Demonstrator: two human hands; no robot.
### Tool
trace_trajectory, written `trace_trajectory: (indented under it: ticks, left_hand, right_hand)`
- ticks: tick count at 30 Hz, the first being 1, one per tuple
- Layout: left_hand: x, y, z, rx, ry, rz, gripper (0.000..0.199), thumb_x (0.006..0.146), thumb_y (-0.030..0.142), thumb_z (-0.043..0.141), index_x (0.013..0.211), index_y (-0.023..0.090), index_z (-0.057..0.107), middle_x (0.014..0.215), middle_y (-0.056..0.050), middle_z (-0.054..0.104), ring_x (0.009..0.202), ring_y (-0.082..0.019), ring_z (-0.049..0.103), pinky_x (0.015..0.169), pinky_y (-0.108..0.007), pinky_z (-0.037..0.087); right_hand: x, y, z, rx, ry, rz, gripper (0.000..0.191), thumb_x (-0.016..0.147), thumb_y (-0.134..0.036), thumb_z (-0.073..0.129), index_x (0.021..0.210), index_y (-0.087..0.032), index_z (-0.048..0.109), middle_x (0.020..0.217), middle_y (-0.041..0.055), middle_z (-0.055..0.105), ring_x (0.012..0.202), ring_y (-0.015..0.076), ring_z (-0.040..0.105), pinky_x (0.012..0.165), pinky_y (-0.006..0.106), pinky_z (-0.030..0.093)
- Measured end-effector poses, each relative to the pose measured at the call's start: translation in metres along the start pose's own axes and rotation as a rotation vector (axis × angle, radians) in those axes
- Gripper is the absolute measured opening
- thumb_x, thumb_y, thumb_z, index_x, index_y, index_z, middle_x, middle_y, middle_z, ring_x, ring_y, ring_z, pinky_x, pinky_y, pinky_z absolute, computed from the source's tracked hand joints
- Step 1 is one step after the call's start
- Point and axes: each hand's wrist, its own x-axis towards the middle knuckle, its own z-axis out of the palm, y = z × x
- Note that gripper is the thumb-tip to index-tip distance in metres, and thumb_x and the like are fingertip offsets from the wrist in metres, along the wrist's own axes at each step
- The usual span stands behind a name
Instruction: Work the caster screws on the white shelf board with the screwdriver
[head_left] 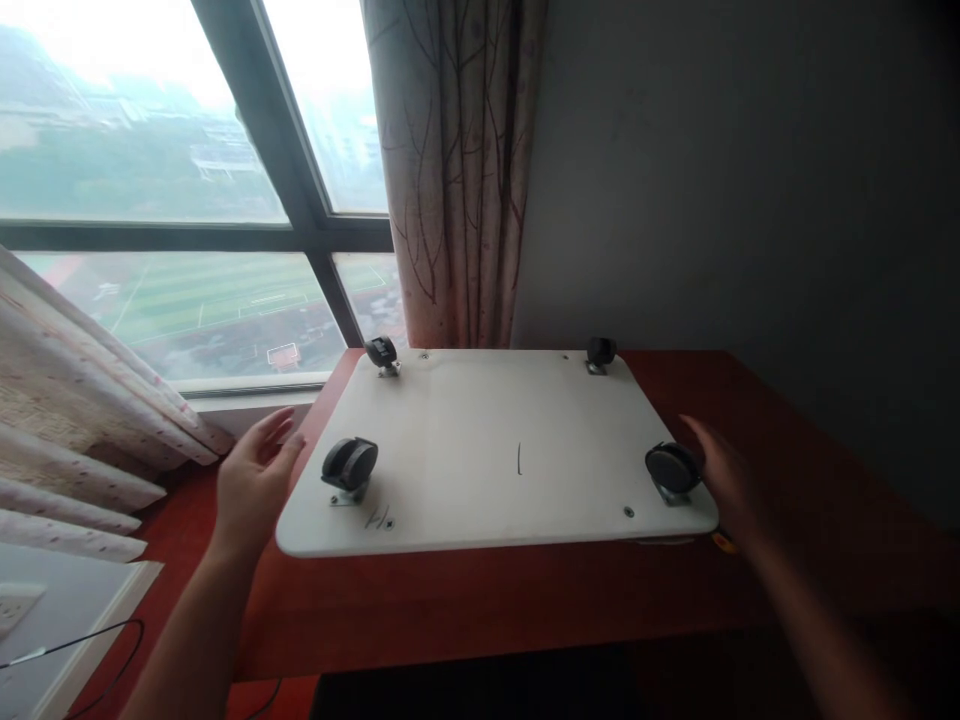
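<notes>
A white board (457,440) with rounded corners lies on the reddish-brown table, its underside facing up. Black caster wheels stand at its corners: near left (350,464), near right (673,467), far left (381,351) and far right (601,351). Screws and pen marks show on the board. My left hand (259,470) is just off the board's left edge, fingers apart and curved, holding nothing. Beside the near right caster is my right hand (724,485), thumb raised and fingers partly hidden and blurred; whether it touches the board's edge I cannot tell.
The table (465,600) reaches out to the right. A small yellow and black item (724,541) peeks from under the board's near right corner. Curtains (461,180) and a window (142,130) stand behind and left. A thin black cable (139,650) hangs at lower left.
</notes>
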Motion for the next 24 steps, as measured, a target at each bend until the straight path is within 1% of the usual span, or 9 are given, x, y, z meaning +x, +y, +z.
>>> trace_trajectory:
  ticks: [4, 6, 8, 10, 13, 15, 20, 21, 24]
  left_hand:
    - [-0.026, 0.032, -0.020, -0.248, 0.304, -0.152, 0.033, 0.092, 0.034, 0.064, 0.124, 0.023, 0.067, 0.120, -0.003, 0.074, 0.100, -0.024, 0.072, 0.068, -0.034, 0.062]
    - [-0.039, 0.056, -0.026, -0.266, 0.397, -0.190, 0.029, 0.090, 0.025, 0.065, 0.118, 0.022, 0.072, 0.111, -0.003, 0.075, 0.089, -0.020, 0.071, 0.068, -0.032, 0.058]
    - [-0.053, 0.077, -0.025, -0.243, 0.497, -0.130, 0.027, 0.079, 0.015, 0.070, 0.105, 0.015, 0.076, 0.089, -0.005, 0.076, 0.069, -0.018, 0.067, 0.061, -0.032, 0.055]
    - [-0.070, 0.092, -0.020, -0.200, 0.481, 0.034, 0.026, 0.077, 0.013, 0.071, 0.102, 0.013, 0.076, 0.090, -0.006, 0.075, 0.073, -0.019, 0.069, 0.068, -0.034, 0.058]
    - [-0.102, 0.105, -0.007, -0.208, 0.323, 0.355, 0.029, 0.077, 0.005, 0.071, 0.104, 0.015, 0.073, 0.099, -0.007, 0.075, 0.088, -0.022, 0.071, 0.079, -0.035, 0.058]
    - [-0.124, 0.114, 0.004, -0.233, 0.110, 0.462, 0.036, 0.080, -0.002, 0.065, 0.111, 0.017, 0.071, 0.106, -0.009, 0.074, 0.093, -0.022, 0.071, 0.080, -0.032, 0.059]
    - [-0.162, 0.145, 0.040, -0.449, -0.454, 0.514, 0.045, 0.088, 0.001, 0.051, 0.124, 0.024, 0.064, 0.107, -0.012, 0.072, 0.095, -0.023, 0.070, 0.079, -0.032, 0.059]
    - [-0.165, 0.150, 0.047, -0.461, -0.563, 0.496, 0.045, 0.089, 0.003, 0.051, 0.126, 0.025, 0.063, 0.106, -0.012, 0.072, 0.093, -0.023, 0.069, 0.079, -0.032, 0.059]
    - [-0.168, 0.158, 0.067, -0.482, -0.782, 0.379, 0.036, 0.093, 0.010, 0.051, 0.123, 0.026, 0.065, 0.104, -0.011, 0.072, 0.089, -0.021, 0.069, 0.077, -0.031, 0.057]
  right_hand:
    - [-0.050, 0.017, -0.006, -0.102, -0.005, 0.063, 0.057, 0.089, -0.035, 0.044, 0.142, -0.013, 0.051, 0.138, 0.0192, 0.058, 0.131, 0.0363, 0.055, 0.107, 0.053, 0.047]
    - [-0.067, 0.023, -0.006, -0.163, -0.022, 0.109, 0.058, 0.086, -0.037, 0.046, 0.139, -0.013, 0.052, 0.134, 0.0195, 0.059, 0.126, 0.0382, 0.057, 0.102, 0.053, 0.050]
    - [-0.077, 0.026, -0.006, -0.202, -0.042, 0.142, 0.057, 0.084, -0.038, 0.047, 0.136, -0.014, 0.055, 0.130, 0.0187, 0.061, 0.121, 0.0381, 0.060, 0.098, 0.052, 0.052]
    - [-0.082, 0.025, -0.005, -0.210, -0.059, 0.157, 0.054, 0.084, -0.038, 0.046, 0.131, -0.015, 0.058, 0.126, 0.0174, 0.064, 0.118, 0.0371, 0.061, 0.096, 0.051, 0.052]
    - [-0.081, 0.016, -0.005, -0.167, -0.052, 0.212, 0.050, 0.086, -0.040, 0.044, 0.125, -0.016, 0.063, 0.123, 0.0163, 0.067, 0.115, 0.0369, 0.063, 0.096, 0.052, 0.051]
    - [-0.077, 0.006, -0.010, -0.095, 0.001, 0.337, 0.049, 0.088, -0.047, 0.044, 0.121, -0.018, 0.066, 0.119, 0.0161, 0.070, 0.110, 0.0381, 0.065, 0.092, 0.053, 0.051]
    - [-0.052, -0.021, -0.053, 0.484, 0.326, 0.639, 0.043, 0.080, -0.057, 0.067, 0.108, -0.024, 0.068, 0.098, 0.0105, 0.073, 0.085, 0.0314, 0.071, 0.066, 0.041, 0.054]
    - [-0.046, -0.025, -0.068, 0.602, 0.404, 0.650, 0.039, 0.077, -0.054, 0.073, 0.103, -0.026, 0.068, 0.089, 0.0080, 0.072, 0.077, 0.0289, 0.071, 0.058, 0.038, 0.051]
    - [-0.030, -0.035, -0.113, 0.748, 0.431, 0.547, 0.025, 0.078, -0.048, 0.075, 0.091, -0.027, 0.070, 0.082, 0.0071, 0.068, 0.060, 0.0226, 0.065, 0.045, 0.033, 0.043]
